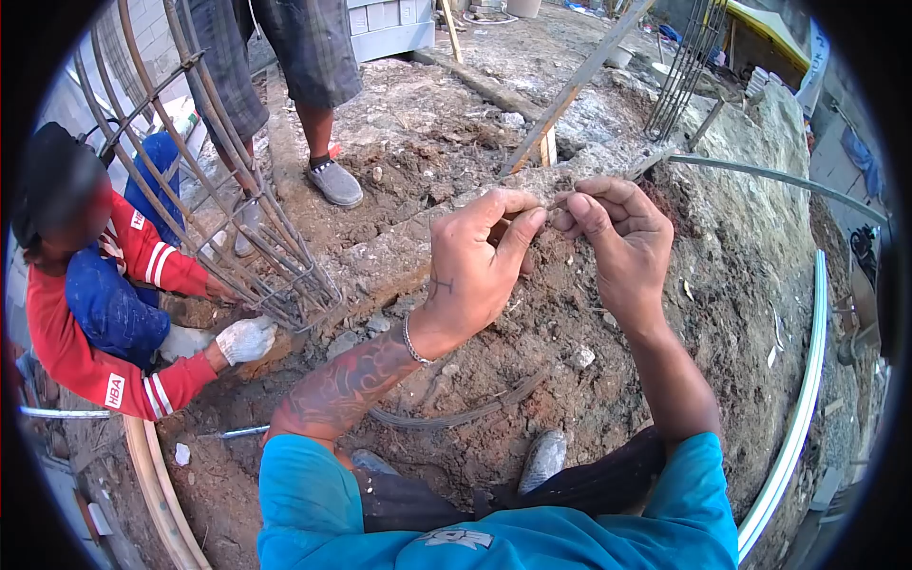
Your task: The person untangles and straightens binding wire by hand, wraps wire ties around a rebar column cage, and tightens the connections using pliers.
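Note:
My left hand (483,258) is raised in front of me, thumb and forefinger pinched together. Close beside it, my right hand (622,249) has its fingers curled in a pinch too. The fingertips of both hands nearly meet; whatever lies between them is too small to make out. Below my hands, a curved bundle of thin dark wire (465,410) rests on the muddy ground (608,404). To the left stands a cage of bent steel rebar (249,204), apart from my hands.
A crouching co-worker in a red sleeve (176,389) has a gloved hand (245,339) at the cage's base. Another person's shoe (335,182) is behind it. A wooden prop (575,90) leans ahead. More rebar (686,71) and a pale pipe (803,408) are to the right.

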A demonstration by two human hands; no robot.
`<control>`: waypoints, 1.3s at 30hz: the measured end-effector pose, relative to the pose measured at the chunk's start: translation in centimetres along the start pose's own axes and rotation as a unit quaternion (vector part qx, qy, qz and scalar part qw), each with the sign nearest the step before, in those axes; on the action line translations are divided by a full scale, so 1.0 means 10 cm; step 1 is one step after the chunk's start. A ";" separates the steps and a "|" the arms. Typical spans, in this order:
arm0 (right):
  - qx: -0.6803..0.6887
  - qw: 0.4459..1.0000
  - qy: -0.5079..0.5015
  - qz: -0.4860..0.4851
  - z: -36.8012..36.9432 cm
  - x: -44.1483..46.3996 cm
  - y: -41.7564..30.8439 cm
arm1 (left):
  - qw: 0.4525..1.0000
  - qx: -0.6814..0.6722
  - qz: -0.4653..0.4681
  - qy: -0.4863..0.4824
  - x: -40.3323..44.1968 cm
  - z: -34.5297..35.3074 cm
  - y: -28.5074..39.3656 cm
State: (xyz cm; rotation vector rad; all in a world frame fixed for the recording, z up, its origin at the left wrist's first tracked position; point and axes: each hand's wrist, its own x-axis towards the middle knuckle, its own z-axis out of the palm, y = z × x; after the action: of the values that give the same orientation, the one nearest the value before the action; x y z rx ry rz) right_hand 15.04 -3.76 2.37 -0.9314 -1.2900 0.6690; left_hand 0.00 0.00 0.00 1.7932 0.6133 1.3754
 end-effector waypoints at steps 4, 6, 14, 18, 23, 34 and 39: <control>0.021 1.000 -0.004 -0.009 0.01 0.01 0.04 | 0.998 -0.041 0.020 0.040 0.05 0.07 0.01; 0.017 1.000 -0.003 -0.007 0.01 -0.01 0.07 | 0.998 -0.045 0.013 0.040 0.05 0.07 0.00; 0.084 0.996 0.026 0.005 0.02 -0.03 0.10 | 1.000 -0.008 -0.025 0.004 0.04 0.05 0.05; 0.103 0.994 0.040 0.006 0.05 -0.04 0.10 | 0.998 -0.046 -0.040 0.012 0.03 0.07 -0.02; 0.066 0.998 0.005 -0.016 -0.01 -0.03 0.05 | 0.999 -0.007 -0.037 -0.017 0.02 0.03 0.03; -0.491 0.798 -0.230 -0.263 -0.34 0.15 -0.33 | 0.992 0.060 -0.075 -0.087 0.09 -0.05 0.00; -0.605 0.662 -0.272 -0.350 -0.28 0.16 -0.45 | 0.990 0.033 -0.104 -0.091 0.10 -0.02 -0.01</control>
State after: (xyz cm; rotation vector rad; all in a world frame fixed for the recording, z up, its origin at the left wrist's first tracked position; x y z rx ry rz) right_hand 17.73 -5.17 6.99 -1.1188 -2.5380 -0.7691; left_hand 0.11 0.89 0.58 1.8249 0.7326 1.0503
